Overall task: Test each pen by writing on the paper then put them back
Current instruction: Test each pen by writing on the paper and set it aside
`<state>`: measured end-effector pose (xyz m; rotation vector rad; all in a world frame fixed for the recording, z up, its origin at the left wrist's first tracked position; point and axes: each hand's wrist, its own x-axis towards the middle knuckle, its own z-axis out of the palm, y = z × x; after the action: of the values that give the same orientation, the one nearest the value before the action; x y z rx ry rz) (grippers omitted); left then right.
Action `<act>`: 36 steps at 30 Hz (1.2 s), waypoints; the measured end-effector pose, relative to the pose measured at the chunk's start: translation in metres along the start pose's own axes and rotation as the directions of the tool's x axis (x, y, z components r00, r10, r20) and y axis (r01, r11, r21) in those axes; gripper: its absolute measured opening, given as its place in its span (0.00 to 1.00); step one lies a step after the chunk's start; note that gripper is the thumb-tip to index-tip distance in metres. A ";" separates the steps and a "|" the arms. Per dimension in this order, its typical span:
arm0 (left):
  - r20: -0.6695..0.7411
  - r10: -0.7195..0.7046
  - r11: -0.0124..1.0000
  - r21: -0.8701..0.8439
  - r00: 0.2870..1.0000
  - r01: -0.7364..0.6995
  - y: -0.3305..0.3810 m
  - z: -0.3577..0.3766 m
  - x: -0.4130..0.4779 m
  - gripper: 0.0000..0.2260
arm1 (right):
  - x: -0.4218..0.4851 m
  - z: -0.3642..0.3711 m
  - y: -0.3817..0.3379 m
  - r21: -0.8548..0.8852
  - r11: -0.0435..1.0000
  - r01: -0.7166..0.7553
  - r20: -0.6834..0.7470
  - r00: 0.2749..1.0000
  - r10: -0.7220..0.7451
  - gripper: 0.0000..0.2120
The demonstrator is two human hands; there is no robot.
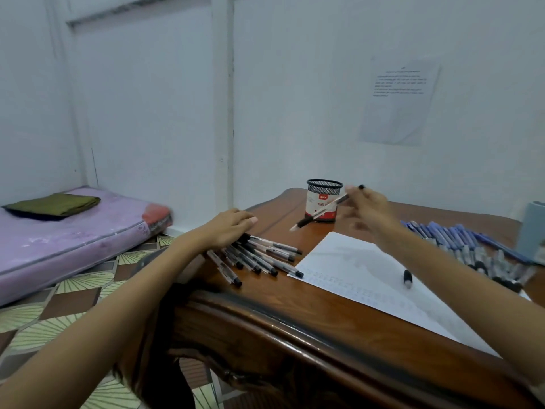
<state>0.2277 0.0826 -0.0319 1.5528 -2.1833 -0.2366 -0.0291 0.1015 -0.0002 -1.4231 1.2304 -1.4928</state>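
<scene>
My right hand (365, 208) holds a black-grip pen (318, 215) in the air in front of the black mesh pen cup (324, 203), its tip pointing down-left above the wood. My left hand (228, 227) rests flat on the upper ends of a row of several black pens (262, 258) at the table's left edge. A white sheet of paper (354, 273) with faint writing lies in the middle. A black pen cap (408, 278) lies on the paper.
Several blue pens (460, 243) lie in a row at the right, beside a pale blue container (532, 231). The carved wooden table (265, 314) has a raised front edge. A purple mattress (73, 231) lies on the tiled floor at the left.
</scene>
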 end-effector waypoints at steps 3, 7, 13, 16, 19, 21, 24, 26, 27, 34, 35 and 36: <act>0.022 0.081 0.997 -0.020 0.997 -0.080 0.029 -0.002 0.007 0.19 | -0.005 -0.034 -0.002 0.150 0.988 -0.023 -0.100 0.994 0.038 0.12; 0.085 0.211 0.978 -0.013 0.974 -0.210 0.080 0.010 0.020 0.19 | -0.021 -0.078 0.003 0.196 0.976 -0.094 -0.121 0.985 0.120 0.13; 0.301 0.319 0.943 -0.003 0.899 -0.333 0.143 0.057 0.043 0.23 | -0.048 -0.133 0.000 0.195 0.973 -0.124 -0.016 0.992 0.129 0.03; 0.360 0.347 0.917 0.064 0.866 -0.394 0.161 0.078 0.057 0.25 | -0.055 -0.151 0.003 0.175 0.981 -0.085 -0.105 0.989 0.105 0.15; 0.348 0.382 0.898 0.079 0.856 -0.432 0.174 0.096 0.063 0.24 | -0.060 -0.162 0.005 0.136 0.986 -0.091 -0.114 0.988 0.107 0.12; 0.313 0.407 0.897 0.045 0.859 -0.441 0.176 0.109 0.064 0.23 | -0.064 -0.166 0.009 0.109 0.989 -0.098 -0.100 0.989 0.109 0.09; 0.307 0.435 0.892 -0.016 0.847 -0.452 0.172 0.119 0.062 0.26 | -0.066 -0.163 0.015 0.078 0.990 -0.119 -0.075 0.989 0.125 0.04; 0.304 0.447 0.888 -0.042 0.841 -0.457 0.171 0.120 0.062 0.29 | -0.068 -0.158 0.018 0.060 0.990 -0.128 -0.051 0.990 0.131 0.06; 0.306 0.449 0.888 -0.047 0.840 -0.457 0.171 0.120 0.061 0.28 | -0.069 -0.156 0.018 0.050 0.990 -0.132 -0.035 0.990 0.133 0.07; 0.308 0.445 0.890 -0.052 0.841 -0.453 0.172 0.115 0.058 0.26 | -0.077 -0.169 0.008 0.376 0.902 -0.214 -0.010 0.972 0.234 0.18; 0.316 0.441 0.891 -0.043 0.840 -0.452 0.172 0.116 0.058 0.26 | -0.077 -0.172 0.010 0.452 0.869 -0.204 -0.021 0.971 0.239 0.12; 0.322 0.438 0.891 -0.034 0.839 -0.452 0.172 0.117 0.058 0.26 | -0.078 -0.176 0.013 0.481 0.856 -0.190 -0.035 0.971 0.236 0.12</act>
<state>0.0126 0.0756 -0.0538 1.0279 -2.7511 -0.3103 -0.1940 0.1986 -0.0234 -0.8693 0.9466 -1.5792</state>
